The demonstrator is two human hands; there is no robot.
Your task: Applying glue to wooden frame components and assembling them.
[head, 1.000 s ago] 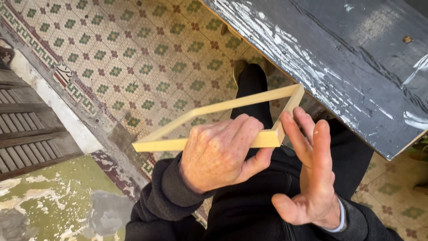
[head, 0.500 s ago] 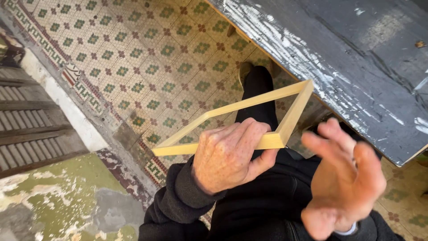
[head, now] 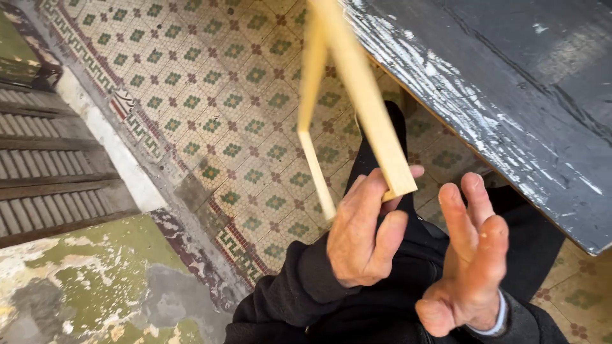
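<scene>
Left hand (head: pixel 363 236) grips pale wooden frame (head: pixel 366 108) upright by corner; right hand (head: pixel 468 264) open beside it, above tiled floor (head: pixel 210 95).

The wooden frame (head: pixel 357 95) has swung from lying flat to standing upright in the left hand (head: pixel 363 236).

Pale yellow wooden frame (head: pixel 366 102); green-and-maroon floral mosaic floor (head: pixel 210 95); black table (head: pixel 510 76).
</scene>
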